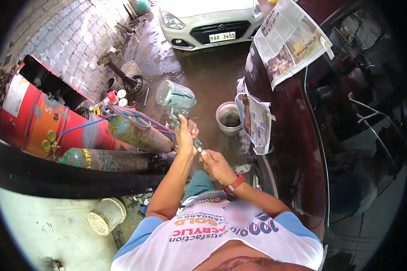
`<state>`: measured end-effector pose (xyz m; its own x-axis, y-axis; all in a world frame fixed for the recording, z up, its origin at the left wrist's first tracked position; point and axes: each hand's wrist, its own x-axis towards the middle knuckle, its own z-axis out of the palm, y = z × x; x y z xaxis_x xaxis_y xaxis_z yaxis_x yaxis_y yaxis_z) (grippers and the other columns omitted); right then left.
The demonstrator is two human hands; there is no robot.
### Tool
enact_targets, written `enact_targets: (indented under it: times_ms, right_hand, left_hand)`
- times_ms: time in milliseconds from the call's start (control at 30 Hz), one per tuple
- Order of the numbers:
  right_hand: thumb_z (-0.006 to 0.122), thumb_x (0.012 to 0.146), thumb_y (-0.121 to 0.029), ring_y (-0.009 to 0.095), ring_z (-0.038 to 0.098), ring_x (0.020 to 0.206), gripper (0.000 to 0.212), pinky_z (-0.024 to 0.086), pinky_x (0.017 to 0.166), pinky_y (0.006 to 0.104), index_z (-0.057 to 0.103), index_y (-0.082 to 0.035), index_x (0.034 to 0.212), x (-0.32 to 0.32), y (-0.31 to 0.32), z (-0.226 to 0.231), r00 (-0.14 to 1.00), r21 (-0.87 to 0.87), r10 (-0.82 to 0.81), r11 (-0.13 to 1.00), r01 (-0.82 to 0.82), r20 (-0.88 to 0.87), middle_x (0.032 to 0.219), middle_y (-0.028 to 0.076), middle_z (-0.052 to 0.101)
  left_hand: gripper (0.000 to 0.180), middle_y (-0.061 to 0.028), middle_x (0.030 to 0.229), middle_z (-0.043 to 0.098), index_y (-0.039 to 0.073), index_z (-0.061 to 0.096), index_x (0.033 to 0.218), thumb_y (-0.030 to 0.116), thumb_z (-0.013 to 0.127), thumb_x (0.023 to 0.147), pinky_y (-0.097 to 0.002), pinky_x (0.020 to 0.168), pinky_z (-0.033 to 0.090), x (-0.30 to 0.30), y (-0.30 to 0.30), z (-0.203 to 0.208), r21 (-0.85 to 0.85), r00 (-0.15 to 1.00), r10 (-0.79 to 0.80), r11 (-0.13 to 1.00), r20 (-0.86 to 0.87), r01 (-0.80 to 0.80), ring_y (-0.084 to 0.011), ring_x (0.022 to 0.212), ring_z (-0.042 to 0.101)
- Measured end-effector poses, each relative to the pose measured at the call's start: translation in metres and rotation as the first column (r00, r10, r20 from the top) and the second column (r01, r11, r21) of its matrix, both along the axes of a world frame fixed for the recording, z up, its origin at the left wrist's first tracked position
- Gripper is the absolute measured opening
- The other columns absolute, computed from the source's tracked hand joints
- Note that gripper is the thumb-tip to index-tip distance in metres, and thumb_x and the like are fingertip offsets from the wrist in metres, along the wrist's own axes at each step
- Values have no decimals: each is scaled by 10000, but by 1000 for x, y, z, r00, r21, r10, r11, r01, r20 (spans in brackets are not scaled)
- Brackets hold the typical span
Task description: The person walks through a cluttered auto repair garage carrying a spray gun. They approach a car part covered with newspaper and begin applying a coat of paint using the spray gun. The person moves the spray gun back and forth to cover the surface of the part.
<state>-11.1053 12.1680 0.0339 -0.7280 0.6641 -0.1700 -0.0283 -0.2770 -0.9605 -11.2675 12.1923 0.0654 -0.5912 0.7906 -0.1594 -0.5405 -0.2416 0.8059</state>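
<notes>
In front of my chest, my left hand [184, 134] is wrapped round the handle of a paint spray gun [175, 116]. The gun's translucent cup [176, 95], stained grey-green, tilts to the left on top. Below that grip, a metal air fitting [197, 145] sticks out from the handle's lower end. My right hand [218, 166], with a red band on its wrist, pinches the end of this fitting between thumb and fingers. Part of the handle and trigger is hidden by my left fingers.
Two gas cylinders [101, 160] with gauges and hoses lie left, beside a red-orange drum [31, 108]. A bucket [228, 124] stands ahead on the wet floor. Right is a dark red car body [287, 135] with newspaper [294, 43]. A white car [210, 13] is parked farther off.
</notes>
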Motion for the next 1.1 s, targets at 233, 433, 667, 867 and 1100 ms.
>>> enact_targets:
  times_ms: [233,433,667,867,1100]
  right_hand:
    - [485,1091,-306,71,436,636,336,365,568,277,644,-58,930,-67,97,-13,998,127,-50,991,45,36,713,-56,519]
    - [493,1099,-367,58,415,629,347,339,554,237,645,-86,965,-139,176,3,997,-235,64,969,-70,-31,711,-69,479]
    - [631,1022,-309,309,635,1184,568,497,1023,396,440,36,1432,-251,273,-11,984,656,-129,754,20,119,1286,251,599]
    - [668,1006,-324,274,542,1303,697,441,1091,389,350,6,1532,-359,323,-29,997,563,36,823,-72,75,1413,227,543]
    - [738,927,-395,320,715,1083,600,559,880,401,629,80,1276,-404,394,-28,905,337,36,921,-195,425,1146,273,713]
  left_hand:
    - [529,64,583,312,178,373,694,533,528,1054,-239,454,242,-50,97,15,47,1000,-7,999,-29,8,-61,498,288]
    - [480,60,605,366,168,420,750,519,556,1048,-232,456,318,-138,171,-33,-40,996,51,998,-77,-54,-57,511,367]
    - [501,19,832,514,161,492,1026,662,492,1007,-252,661,451,-254,210,-44,77,985,-63,996,159,52,-99,769,519]
    - [700,-35,1055,644,138,566,1091,787,332,972,-343,895,514,-299,229,-43,28,959,-72,997,273,67,-175,1014,626]
    - [901,-85,1267,633,94,535,1354,844,254,941,-433,1036,478,-336,258,-81,-65,935,-325,939,146,336,-207,1230,587]
